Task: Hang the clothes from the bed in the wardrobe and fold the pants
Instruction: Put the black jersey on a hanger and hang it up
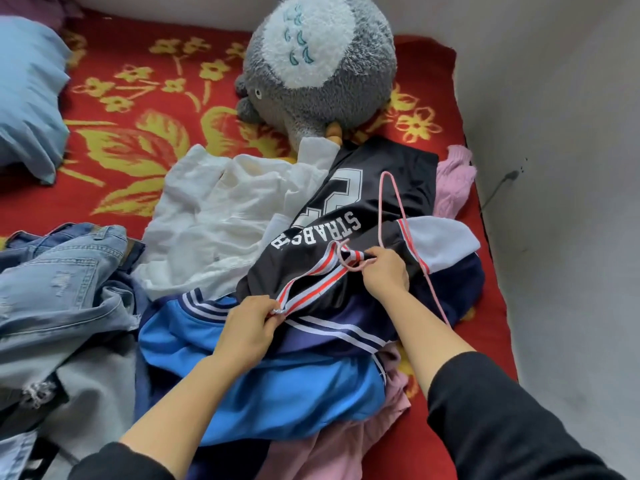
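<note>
black jersey (381,188) with white lettering lies on top of the clothes pile on the bed (138,98), at 12 o'clock from both hands. the left hand (247,329) pinches the near end of the jersey's striped trim (311,282). the right hand (384,271), at 2 o'clock from the left, has its fingers curled round the hook of a pink wire hanger (381,216) at the trim's far end. the hanger's wires lie over the jersey, and one drops out of sight at the right forearm. the lettering faces away and is hard to read. both forearms reach forward, backs of the hands up, with black sleeves ending near the elbows. jeans (69,271) lie at 9 o'clock of the pile.
</note>
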The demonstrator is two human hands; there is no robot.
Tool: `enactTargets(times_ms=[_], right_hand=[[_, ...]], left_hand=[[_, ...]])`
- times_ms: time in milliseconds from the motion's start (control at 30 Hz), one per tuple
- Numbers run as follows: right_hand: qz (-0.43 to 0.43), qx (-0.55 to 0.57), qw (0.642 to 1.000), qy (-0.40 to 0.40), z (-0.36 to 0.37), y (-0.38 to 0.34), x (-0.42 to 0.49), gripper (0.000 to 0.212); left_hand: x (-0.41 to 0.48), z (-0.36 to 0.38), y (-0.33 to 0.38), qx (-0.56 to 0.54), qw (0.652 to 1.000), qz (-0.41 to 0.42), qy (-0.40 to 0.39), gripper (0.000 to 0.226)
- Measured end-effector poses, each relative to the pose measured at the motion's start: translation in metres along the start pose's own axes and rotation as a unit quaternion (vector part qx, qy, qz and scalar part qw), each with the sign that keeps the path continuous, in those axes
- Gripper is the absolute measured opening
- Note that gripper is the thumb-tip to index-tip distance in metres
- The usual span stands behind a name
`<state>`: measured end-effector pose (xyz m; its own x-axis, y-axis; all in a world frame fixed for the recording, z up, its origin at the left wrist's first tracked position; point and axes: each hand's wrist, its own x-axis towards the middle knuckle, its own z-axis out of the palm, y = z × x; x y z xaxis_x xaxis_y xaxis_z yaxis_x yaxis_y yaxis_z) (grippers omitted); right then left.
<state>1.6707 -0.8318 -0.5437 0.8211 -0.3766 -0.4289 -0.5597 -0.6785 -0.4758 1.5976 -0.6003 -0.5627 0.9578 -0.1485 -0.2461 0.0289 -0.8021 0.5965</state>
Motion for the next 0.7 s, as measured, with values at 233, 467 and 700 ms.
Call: enactTargets(times_ms=[233,467,700], right_hand=[[-0.053,0.132,0.989,0.043,-0.02,0.0,-0.024,0.014],[-0.125,0.331,0.935,-0.014,-0.096,-0.011,-0.091,0.02],[-0.174,0.408,0.884,-0.149,-0.149,-0.038,-0.188,0.006]], left_hand=[[-0.014,-0.032,0.012,-0.091,0.99,-0.006,-0.109,0.033],[-0.068,-0.063,0.056,-0.194,0.944,-0.029,-0.266,0.029],[-0.13,-0.126,0.127,-0.093,0.852,0.071,-0.51,0.01]])
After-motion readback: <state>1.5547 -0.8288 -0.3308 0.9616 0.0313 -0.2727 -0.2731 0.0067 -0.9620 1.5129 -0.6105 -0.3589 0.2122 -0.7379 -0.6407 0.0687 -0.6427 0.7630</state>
